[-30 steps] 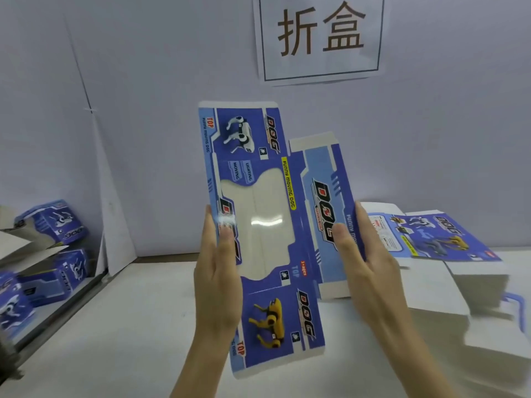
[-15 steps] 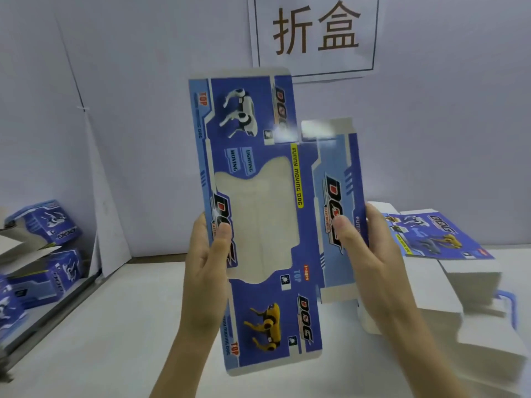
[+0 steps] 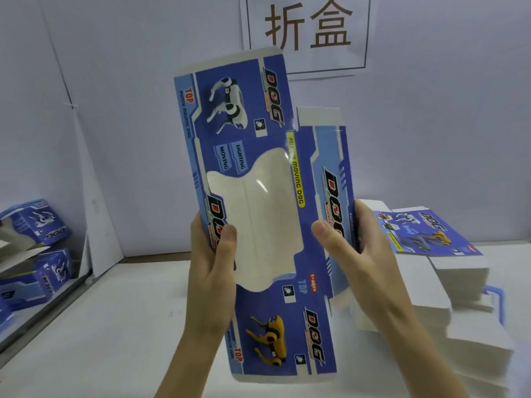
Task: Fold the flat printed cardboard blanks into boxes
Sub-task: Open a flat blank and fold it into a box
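Left hand [image 3: 211,271] and right hand [image 3: 353,254] each pinch a side of the flat blue printed cardboard blank [image 3: 258,156], held upright above the white tabletop [image 3: 115,326]. Print reads "DOG", "TOP", "FUNNY MOVING DOG", "LIGHTING", "MOVING". White wall sign [image 3: 307,33]: "折盒".

Fingers of both hands lie hidden behind the cardboard blank [image 3: 258,196]. The wall sign [image 3: 307,33] is cut off on top, and the folded boxes [image 3: 34,254] leave the left edge.

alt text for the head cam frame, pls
Both hands, left hand and right hand, hold a flat blue printed box blank upright above a white table; stacked blanks right, folded boxes left.
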